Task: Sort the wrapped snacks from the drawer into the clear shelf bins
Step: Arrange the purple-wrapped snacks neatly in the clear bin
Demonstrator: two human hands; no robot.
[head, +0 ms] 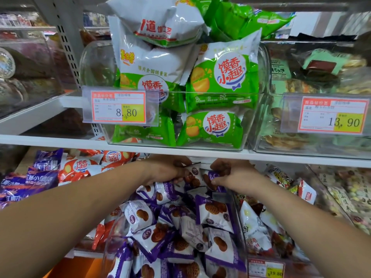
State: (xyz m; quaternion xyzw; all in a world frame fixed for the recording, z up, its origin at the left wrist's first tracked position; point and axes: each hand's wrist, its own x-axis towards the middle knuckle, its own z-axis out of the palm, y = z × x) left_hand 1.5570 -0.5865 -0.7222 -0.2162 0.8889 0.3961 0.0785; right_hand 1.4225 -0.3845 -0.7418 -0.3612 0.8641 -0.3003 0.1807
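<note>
Head view: purple-and-white packets [180, 227] lie heaped in a clear bin [112, 237] directly under the white shelf board [60, 140], and the heap runs back to just beneath the board's front edge. Both hands work at the back of this heap, right below the board. The left hand [166, 169] has its fingers curled round one white packet [193, 175]. The right hand [232, 173] pinches a purple packet [210, 178] between thumb and bent fingers. The two held packets touch each other between the hands. Both forearms are bare and reach in from the bottom corners of the frame. Under the board to the left of the hands, orange-and-white packets [80, 167] lie loose. Under it to the right sit white packets with red print [253, 227]. On top of the board, straight above the hands, an upper clear bin [96, 65] is stacked with green-and-white packets [220, 77], piled past its rim. A price tag reading 8.80 [120, 107] is clipped to that bin's front left. Also on the board, to the right, a neighbouring bin [261, 145] holds pale green wrapped goods and carries a tag reading 13.90 [325, 115].
</note>
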